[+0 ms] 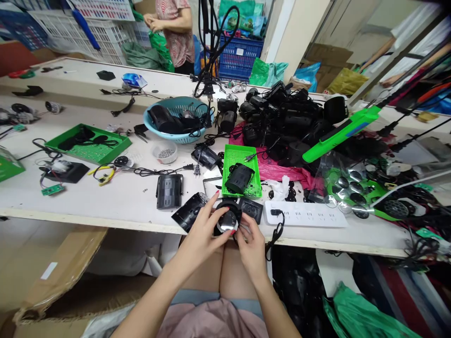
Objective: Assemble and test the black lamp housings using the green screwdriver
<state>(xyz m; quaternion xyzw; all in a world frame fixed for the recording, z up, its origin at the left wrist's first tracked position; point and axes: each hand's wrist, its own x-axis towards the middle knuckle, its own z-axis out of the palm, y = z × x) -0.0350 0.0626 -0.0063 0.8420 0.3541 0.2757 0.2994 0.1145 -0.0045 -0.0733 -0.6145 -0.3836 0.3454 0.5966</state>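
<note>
At the table's front edge, my left hand (205,228) grips a round black part with a shiny silver disc (228,221), fingers curled over its rim. My right hand (252,241) closes on the same part from the other side. Just left of it lies a black plastic half-shell (190,212), and a black housing (169,191) stands farther left. A flat black piece (251,210) rests behind my right hand. Beyond the hands, a green perforated tray (241,155) bears another black housing (239,178).
A white power strip (306,214) lies to the right. Behind it is a heap of black housings (292,112). A blue basket (179,136), a bowl of screws (165,152) and yellow pliers (104,174) sit leftward. Cables (211,51) hang overhead; a person (174,28) stands across the table.
</note>
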